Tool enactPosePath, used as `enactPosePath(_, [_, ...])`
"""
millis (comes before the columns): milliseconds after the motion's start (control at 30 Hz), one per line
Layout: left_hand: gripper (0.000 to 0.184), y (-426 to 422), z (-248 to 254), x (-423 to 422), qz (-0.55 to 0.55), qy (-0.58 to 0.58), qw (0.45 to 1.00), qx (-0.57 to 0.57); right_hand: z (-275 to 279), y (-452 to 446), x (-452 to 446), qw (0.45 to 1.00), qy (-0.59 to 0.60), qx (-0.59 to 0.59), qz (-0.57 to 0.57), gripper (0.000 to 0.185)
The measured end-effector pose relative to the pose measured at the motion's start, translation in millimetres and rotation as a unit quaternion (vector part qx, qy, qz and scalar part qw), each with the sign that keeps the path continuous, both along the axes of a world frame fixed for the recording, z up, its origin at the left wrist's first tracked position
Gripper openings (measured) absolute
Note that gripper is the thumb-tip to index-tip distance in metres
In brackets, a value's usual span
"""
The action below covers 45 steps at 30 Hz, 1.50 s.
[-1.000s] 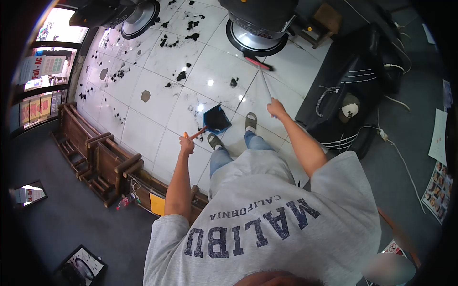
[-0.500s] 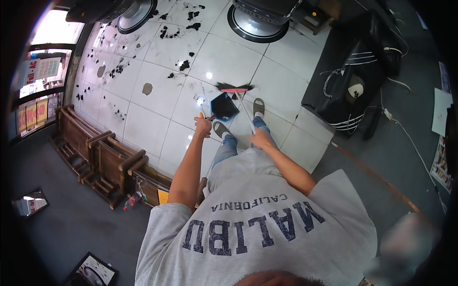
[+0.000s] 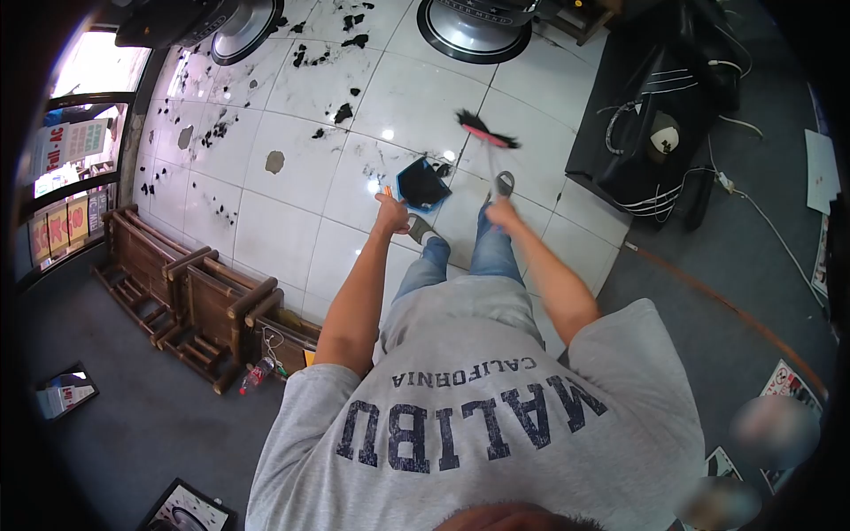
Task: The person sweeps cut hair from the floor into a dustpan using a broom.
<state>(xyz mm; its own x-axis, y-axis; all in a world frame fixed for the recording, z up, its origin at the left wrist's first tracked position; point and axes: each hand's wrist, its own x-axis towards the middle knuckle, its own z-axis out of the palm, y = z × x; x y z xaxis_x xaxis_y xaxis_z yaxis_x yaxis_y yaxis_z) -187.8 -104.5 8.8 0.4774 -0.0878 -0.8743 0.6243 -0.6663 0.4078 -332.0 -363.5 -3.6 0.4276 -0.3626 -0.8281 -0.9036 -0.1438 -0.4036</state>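
The left hand's (image 3: 390, 215) fingers curl round the handle (image 3: 388, 189) of the pan (image 3: 425, 208), ahead of the left sandal (image 3: 417, 228), and the right hand's (image 3: 502, 214) wrap the broom (image 3: 485, 135); short, low strokes toward a lip pressed flat on the tiles (image 3: 531, 128) should suit the hair (image 3: 442, 169) beside it best. More hair lies ahead and leftward, where a chair base (image 3: 474, 35) interrupts the floor, while a couch (image 3: 611, 164) limits the broom's swing rightward.
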Motion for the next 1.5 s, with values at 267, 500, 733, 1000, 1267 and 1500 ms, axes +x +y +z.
enactPosePath(267, [0.041,9.3,-14.9,2.3,-0.036,-0.004,0.999,-0.010,81.1,90.0,-26.7,0.977,0.001,0.182,-0.111,0.054])
enactPosePath(500, [0.024,79.2,-274.0,-16.3,-0.129,-0.218,0.935,-0.250,107.3,51.4,-36.6,0.988,-0.025,0.131,-0.082,0.057])
enactPosePath(733, [0.026,85.9,-287.8,-13.1,-0.183,-0.283,0.901,-0.273,79.9,81.0,-28.4,0.961,0.003,0.233,-0.152,0.055])
enactPosePath(1000, [0.089,75.1,-230.7,-6.2,-0.359,-0.088,0.928,-0.047,152.2,56.6,-71.3,0.960,-0.021,0.218,-0.176,0.057])
enactPosePath(1267, [0.044,87.5,-273.2,-1.8,-0.324,-0.326,0.856,-0.238,59.0,85.6,-47.2,0.958,-0.025,0.196,-0.209,0.049])
enactPosePath(1500, [0.048,38.1,-25.1,-13.6,-0.011,-0.035,0.993,-0.114,140.7,77.4,-88.9,0.931,-0.023,0.285,-0.225,0.057])
